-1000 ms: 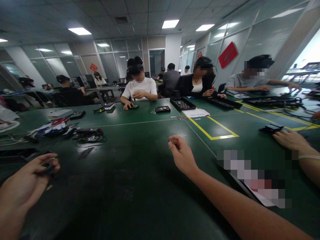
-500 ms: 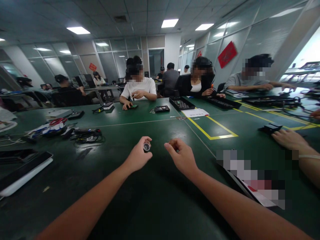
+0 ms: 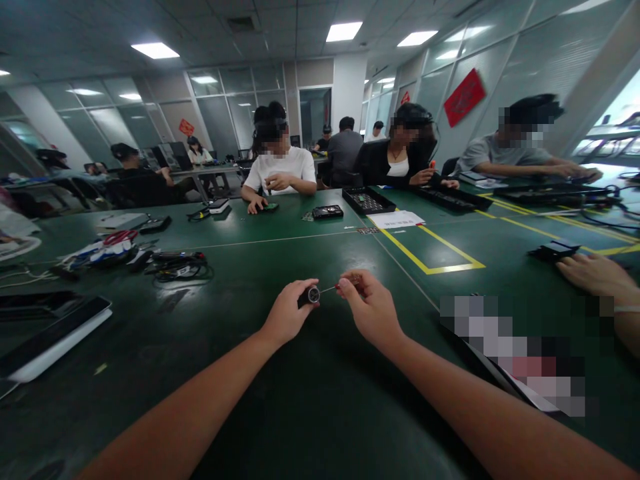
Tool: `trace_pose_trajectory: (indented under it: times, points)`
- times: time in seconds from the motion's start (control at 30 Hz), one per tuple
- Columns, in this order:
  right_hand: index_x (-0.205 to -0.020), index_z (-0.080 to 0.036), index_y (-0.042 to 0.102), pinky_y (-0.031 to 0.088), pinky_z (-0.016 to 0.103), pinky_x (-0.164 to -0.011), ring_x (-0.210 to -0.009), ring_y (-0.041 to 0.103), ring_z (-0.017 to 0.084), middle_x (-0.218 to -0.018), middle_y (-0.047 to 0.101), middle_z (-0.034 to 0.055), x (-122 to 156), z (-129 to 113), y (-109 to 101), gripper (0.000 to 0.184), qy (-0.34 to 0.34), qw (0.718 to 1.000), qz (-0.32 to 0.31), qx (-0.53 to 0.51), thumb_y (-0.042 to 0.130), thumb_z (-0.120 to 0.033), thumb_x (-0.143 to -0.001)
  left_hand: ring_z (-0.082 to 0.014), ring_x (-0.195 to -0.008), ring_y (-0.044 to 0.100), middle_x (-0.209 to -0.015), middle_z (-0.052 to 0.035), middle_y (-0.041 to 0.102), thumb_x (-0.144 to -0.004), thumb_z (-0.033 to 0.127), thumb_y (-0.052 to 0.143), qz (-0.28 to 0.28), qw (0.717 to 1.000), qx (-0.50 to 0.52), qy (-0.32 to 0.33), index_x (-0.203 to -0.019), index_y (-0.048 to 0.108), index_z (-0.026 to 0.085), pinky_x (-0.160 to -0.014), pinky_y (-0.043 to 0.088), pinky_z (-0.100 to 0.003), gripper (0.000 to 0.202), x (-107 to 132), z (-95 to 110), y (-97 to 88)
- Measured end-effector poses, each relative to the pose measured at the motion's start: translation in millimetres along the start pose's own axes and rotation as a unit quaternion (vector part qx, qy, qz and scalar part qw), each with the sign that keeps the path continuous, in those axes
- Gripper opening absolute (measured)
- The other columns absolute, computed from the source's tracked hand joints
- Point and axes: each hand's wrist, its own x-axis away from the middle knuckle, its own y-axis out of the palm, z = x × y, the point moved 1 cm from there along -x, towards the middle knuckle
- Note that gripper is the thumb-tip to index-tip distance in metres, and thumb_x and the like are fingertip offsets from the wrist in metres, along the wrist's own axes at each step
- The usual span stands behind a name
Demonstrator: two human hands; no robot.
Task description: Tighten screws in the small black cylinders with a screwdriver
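Moved since half a second ago: left hand (image 3: 287, 312), drawn nearer to right hand (image 3: 373, 307); thin rod (image 3: 328, 289), now showing between the two.

1. Table (image 3: 240, 380). Green, broad, flat; beneath both hands.
2. Left hand. Thumb and fingers curled around black cylinder (image 3: 307, 296).
3. Right hand. Thumb and fingertips pinched on thin rod, at or beside its red end (image 3: 339, 287); remaining fingers bent, contents of palm not discernible.
4. Black cylinder. In left hand, over middle of table; pale-rimmed face (image 3: 314, 294) toward camera. Judged light, stiff, possibly slick along curved side. Best gripped around barrel, clear of face, perhaps the more fragile part.
5. Thin rod. Metallic-looking, directed at black cylinder; contact at tip: cannot tell. Judged very light, rigid, prone to rolling between fingertips. Best pinched at red end.
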Motion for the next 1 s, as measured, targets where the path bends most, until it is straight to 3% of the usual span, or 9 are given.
trace_pose_trajectory:
  times: [0.17, 0.43, 0.63, 0.8, 1.0]
  points:
    - [-0.102, -0.022, 0.063, 0.054, 0.036, -0.074, -0.077, 0.071, 0.022, -0.085, 0.073, 0.0048, -0.4, -0.9, 0.2, 0.024, 0.006, 1.000, 0.009, 0.012, 0.057, -0.044, -0.094, -0.0247, -0.114, 0.061, -0.118, -0.0061, 0.068, -0.086, 0.018, 0.070, 0.005, 1.000, 0.005, 0.002, -0.116, 0.066, 0.022, -0.103, 0.045, -0.044, 0.031, 0.9, -1.3, -1.4]
    - [-0.104, -0.022, 0.062, 0.054, 0.036, -0.074, -0.077, 0.071, 0.022, -0.082, 0.072, 0.0048, -1.2, 0.9, -0.3, 0.025, 0.014, 1.000, 0.022, -0.008, 0.057, -0.043, -0.094, -0.0262, -0.109, 0.062, -0.119, -0.0052, 0.070, -0.089, 0.025, 0.069, -0.003, 1.000, -0.017, -0.002, -0.121, 0.066, 0.026, -0.101, 0.044, -0.047, 0.033, 1.2, -1.7, -2.0]
    - [-0.104, -0.021, 0.062, 0.054, 0.037, -0.074, -0.077, 0.073, 0.023, -0.080, 0.074, 0.0050, -1.9, -1.6, -0.2, 0.025, 0.017, 1.000, -0.005, -0.002, 0.059, -0.044, -0.092, -0.0267, -0.113, 0.060, -0.123, -0.0073, 0.067, -0.086, 0.024, 0.072, 0.023, 0.999, -0.009, -0.032, -0.129, 0.061, 0.025, -0.101, 0.045, -0.045, 0.044, 1.6, -7.2, 0.1]
    - [-0.104, -0.023, 0.062, 0.054, 0.037, -0.078, -0.081, 0.074, 0.023, -0.083, 0.075, 0.0039, -0.3, -3.1, -0.1, 0.021, 0.006, 0.999, -0.033, 0.002, 0.058, -0.041, -0.094, -0.0263, -0.110, 0.062, -0.117, -0.0062, 0.070, -0.086, 0.025, 0.072, 0.020, 0.999, -0.017, -0.020, -0.118, 0.067, 0.024, -0.099, 0.046, -0.044, 0.033, 1.1, -7.6, -0.5]
    - [-0.104, -0.024, 0.064, 0.054, 0.036, -0.077, -0.083, 0.073, 0.022, -0.087, 0.074, 0.0035, 2.3, -6.5, -0.3, 0.019, -0.029, 0.997, -0.064, 0.009, 0.056, -0.038, -0.094, -0.0260, -0.115, 0.062, -0.122, -0.0057, 0.069, -0.087, 0.025, 0.071, 0.029, 0.999, -0.005, -0.027, -0.122, 0.067, 0.025, -0.102, 0.045, -0.043, 0.035, 0.1, -8.7, -1.1]
